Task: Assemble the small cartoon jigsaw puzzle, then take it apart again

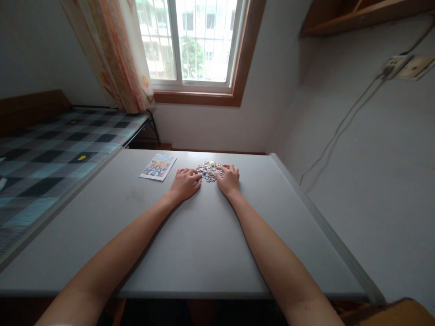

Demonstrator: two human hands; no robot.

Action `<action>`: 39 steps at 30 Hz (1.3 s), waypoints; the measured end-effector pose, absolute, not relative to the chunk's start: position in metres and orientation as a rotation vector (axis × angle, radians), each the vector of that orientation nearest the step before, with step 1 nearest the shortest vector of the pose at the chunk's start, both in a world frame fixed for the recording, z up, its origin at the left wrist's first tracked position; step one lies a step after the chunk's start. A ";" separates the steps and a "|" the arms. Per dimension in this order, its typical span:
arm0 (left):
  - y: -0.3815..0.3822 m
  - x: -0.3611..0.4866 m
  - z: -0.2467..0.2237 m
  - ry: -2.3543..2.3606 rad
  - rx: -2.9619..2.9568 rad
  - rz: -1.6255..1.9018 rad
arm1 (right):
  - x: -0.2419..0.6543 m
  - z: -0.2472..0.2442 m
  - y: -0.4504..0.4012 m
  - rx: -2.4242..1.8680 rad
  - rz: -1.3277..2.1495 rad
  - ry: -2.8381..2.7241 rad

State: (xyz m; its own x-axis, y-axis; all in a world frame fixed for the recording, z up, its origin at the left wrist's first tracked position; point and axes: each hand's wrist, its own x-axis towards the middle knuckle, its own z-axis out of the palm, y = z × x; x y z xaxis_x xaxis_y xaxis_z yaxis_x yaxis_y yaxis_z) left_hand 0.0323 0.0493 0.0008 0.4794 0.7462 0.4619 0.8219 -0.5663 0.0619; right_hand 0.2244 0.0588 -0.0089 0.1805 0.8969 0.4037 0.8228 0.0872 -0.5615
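Note:
A small heap of jigsaw puzzle pieces [208, 169] lies on the grey-white table between my two hands. On its left side rests my left hand [186, 183], palm down with the fingers apart and the fingertips at the heap's edge. My right hand [229, 179] lies against the right side of the heap, its fingers loosely bent and apart, touching the outer pieces. No piece shows gripped in either hand, though the undersides of the fingers are hidden. Left of my left hand, a colourful printed picture card [158, 167] with a white border lies flat.
The table [204, 244] has a raised strip along its right edge, close to a white wall. On the left stands a bed [68, 149] with a checked cover. Beyond the table are a window [200, 45] and a curtain [118, 59]. A cable [335, 136] hangs down the right wall.

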 end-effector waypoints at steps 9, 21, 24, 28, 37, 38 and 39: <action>0.049 0.034 0.002 -1.429 -2.540 -0.650 | 0.220 -0.007 0.055 -1.648 0.215 -1.887; 0.051 0.033 0.000 -1.588 -2.527 -0.639 | 0.220 -0.005 0.053 -1.629 0.172 -1.928; 0.054 0.032 -0.002 -1.629 -2.512 -0.679 | 0.220 -0.006 0.054 -1.630 0.174 -1.934; 0.057 0.031 -0.004 -1.728 -2.462 -0.691 | 0.220 -0.007 0.055 -1.629 0.186 -1.941; 0.054 0.031 -0.002 -1.764 -2.399 -0.695 | 0.220 -0.009 0.057 -1.616 0.204 -1.946; 0.054 0.031 -0.002 -1.763 -2.387 -0.718 | 0.220 -0.008 0.057 -1.618 0.206 -1.943; 0.054 0.031 -0.002 -1.756 -2.382 -0.740 | 0.220 -0.008 0.057 -1.621 0.207 -1.941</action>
